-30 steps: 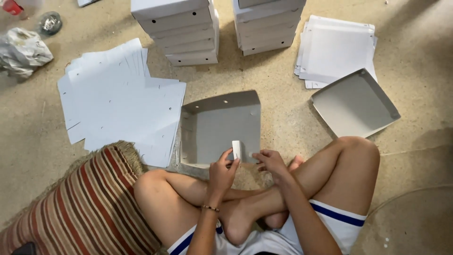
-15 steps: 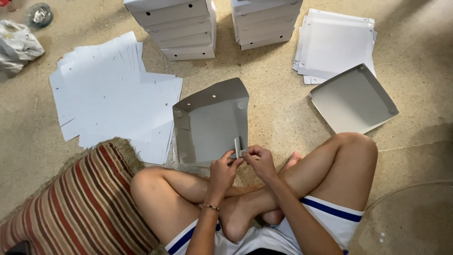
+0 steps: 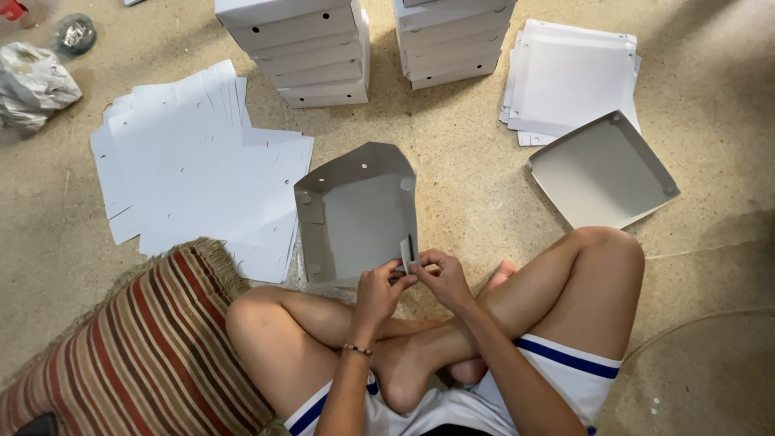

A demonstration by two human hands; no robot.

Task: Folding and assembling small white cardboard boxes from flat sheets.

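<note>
Between both hands (image 3: 413,278), the grey box tray's (image 3: 355,211) corner flap is pinched.

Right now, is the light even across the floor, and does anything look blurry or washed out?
Head view: soft, warm light, mostly even; a shadow darkens the floor at right. The flat white sheets look bright but not glaring. Both hands, left hand and right hand, and the half-folded grey box appear sharp, with no motion blur.

The person wears white shorts (image 3: 565,375) trimmed with a dark blue stripe at each leg hem, a thin beaded bracelet (image 3: 356,350) on one wrist, bare arms, legs and feet.
</note>
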